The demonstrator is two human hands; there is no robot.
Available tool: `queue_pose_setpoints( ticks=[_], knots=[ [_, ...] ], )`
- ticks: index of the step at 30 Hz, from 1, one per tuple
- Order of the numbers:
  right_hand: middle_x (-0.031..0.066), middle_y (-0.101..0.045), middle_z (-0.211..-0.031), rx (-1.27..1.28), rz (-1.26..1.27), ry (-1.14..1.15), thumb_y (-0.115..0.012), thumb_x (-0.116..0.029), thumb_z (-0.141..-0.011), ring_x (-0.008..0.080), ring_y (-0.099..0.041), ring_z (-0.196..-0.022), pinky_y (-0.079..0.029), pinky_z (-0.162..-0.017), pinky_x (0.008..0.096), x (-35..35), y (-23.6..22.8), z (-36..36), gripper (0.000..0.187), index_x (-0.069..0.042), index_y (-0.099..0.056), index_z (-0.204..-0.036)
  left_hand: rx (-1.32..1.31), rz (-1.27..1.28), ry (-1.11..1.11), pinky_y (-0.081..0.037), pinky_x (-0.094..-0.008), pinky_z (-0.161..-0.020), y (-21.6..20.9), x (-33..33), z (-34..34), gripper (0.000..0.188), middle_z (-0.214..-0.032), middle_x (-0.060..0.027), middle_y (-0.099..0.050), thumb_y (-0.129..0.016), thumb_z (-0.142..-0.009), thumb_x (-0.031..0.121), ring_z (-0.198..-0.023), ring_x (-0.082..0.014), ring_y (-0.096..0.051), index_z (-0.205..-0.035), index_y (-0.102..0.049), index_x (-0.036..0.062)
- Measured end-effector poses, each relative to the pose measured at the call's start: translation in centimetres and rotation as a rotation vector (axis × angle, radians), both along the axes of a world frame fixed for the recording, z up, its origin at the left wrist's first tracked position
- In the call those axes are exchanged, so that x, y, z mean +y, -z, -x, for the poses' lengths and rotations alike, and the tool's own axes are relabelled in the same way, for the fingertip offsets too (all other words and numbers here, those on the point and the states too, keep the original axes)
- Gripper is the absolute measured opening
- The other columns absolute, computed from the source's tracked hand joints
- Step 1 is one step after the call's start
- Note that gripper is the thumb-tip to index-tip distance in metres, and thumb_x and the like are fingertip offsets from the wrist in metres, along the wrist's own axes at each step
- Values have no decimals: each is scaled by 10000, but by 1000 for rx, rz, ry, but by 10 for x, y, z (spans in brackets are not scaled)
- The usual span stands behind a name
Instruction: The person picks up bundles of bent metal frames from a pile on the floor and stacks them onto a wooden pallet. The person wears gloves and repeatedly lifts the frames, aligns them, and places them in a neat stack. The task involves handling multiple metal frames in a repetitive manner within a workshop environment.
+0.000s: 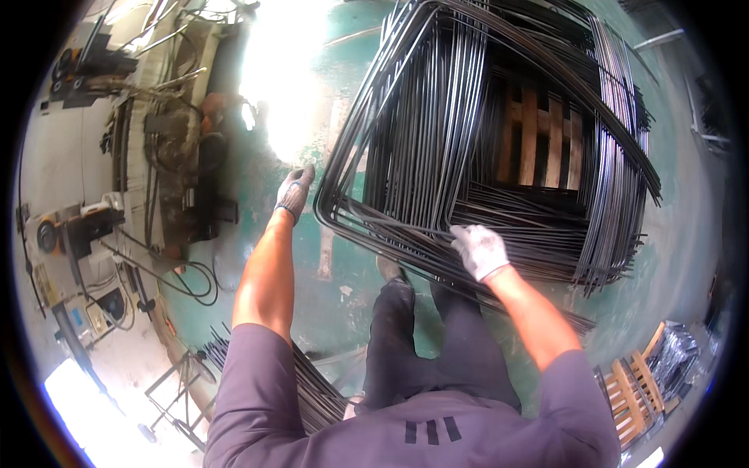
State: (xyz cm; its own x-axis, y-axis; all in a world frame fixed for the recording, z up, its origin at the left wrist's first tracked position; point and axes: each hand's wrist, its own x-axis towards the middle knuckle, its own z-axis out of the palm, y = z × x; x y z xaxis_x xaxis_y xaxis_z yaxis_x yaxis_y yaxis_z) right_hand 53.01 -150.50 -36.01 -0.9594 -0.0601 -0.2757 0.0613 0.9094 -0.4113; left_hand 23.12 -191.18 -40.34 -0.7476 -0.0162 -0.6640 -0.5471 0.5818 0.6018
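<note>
The stack of bent metal rods (425, 148), cut by the upper edge, hides parts of the wooden pallet (529, 132) under it. Left of the stack, floor (300, 140) is lost in glare; below-left, a sleeve (253, 382) partly hides a rod bundle (318, 391).

A workshop, shown by bent rods (421, 132), wooden pallet (530, 129) and machinery (78, 230).

The bent rods (429, 148) I'm handling look like smooth metal, glossy where light catches them. My gloves (480, 251) are matt cloth, as are my shirt (367, 437) and trousers (476, 343). The pallet slats (529, 129) look like dull, bare wood; the floor (343, 304) is hard, partly glossy and scuffed, the wrapping film (677, 355) shiny plastic.
</note>
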Motion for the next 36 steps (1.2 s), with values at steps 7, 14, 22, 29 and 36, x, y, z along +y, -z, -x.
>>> queue_pose_setpoints(
  ticks=[7,14,22,29,36],
  knots=[
    [134,-639,-1393,-3,171,90,-984,-415,-689,376,-587,-1289,-473,-1126,531,-85,-13,0,918,-58,-641,-1463,-417,-411,-13,-585,-368,-767,72,17,34,819,-979,-112,-761,-435,-1115,746,-852,-196,-725,-1230,-786,15],
    [106,-623,-1403,-81,33,37,-934,-334,-724,332,-561,-1317,-458,-1135,488,-121,-19,6,910,-48,-577,-1511,-284,-465,174,-560,-331,-962,27,13,-10,631,-1226,-83,-702,-711,-1085,452,-1059,-184,-688,-1509,-546,14],
    [134,-545,-1492,-144,1,-16,-864,-372,-798,352,-485,-1419,-411,-1195,507,-113,-15,-41,884,-80,-538,-1566,-314,-461,-16,-606,-386,-936,17,32,-107,657,-1183,-104,-693,-789,-908,99,-1024,-219,-698,-1498,-523,-15],
    [209,-439,-1643,-447,-68,-38,-965,-475,-669,407,-415,-1531,-373,-1268,525,-6,-15,-123,1230,-8,-416,-1665,-327,-490,-84,-626,-379,-906,9,40,-168,624,-1177,-112,-705,-740,-889,0,-991,-240,-723,-1479,-538,27],
    [218,-491,-1605,-287,-215,-81,-946,-437,-716,398,-441,-1512,-403,-1194,520,-12,2,-144,1167,-3,-419,-1663,-323,-576,-180,-634,-380,-878,9,48,-196,595,-1111,-91,-728,-693,-858,-36,-949,-230,-734,-1442,-589,15]
  ],
)
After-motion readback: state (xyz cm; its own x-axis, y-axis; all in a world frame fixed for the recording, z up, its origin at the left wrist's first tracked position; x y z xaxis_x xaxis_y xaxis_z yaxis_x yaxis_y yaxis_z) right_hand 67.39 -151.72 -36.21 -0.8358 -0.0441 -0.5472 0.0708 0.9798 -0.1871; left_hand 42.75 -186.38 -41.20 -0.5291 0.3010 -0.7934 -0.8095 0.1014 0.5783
